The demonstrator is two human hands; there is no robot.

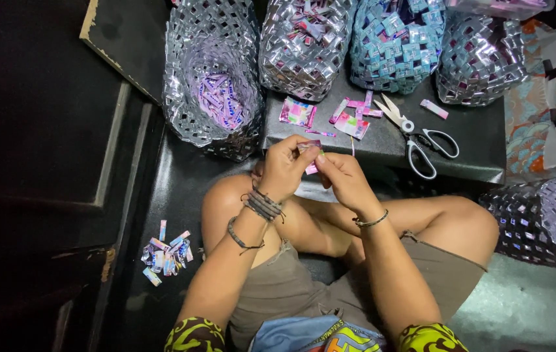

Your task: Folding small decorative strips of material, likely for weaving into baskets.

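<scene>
Folded pink foil strip [311, 156]: pinched between left hand [284, 171] and right hand [346, 181], above the knees, at the dark desk [382, 140] edge. Behind: loose pink foil pieces [353, 116], white-handled scissors [416, 133], woven foil baskets [212, 78]. Floor, left: scrap pile [167, 255].

I have both forearms drawn in over my crossed bare legs, elbows wide, wrists angled toward each other. My left hand [283, 168] curls with thumb and fingertips pinched together, cord bands around that wrist. My right hand [346, 179] meets it fingertip to fingertip, pinching too, a thin bangle at its wrist.
</scene>
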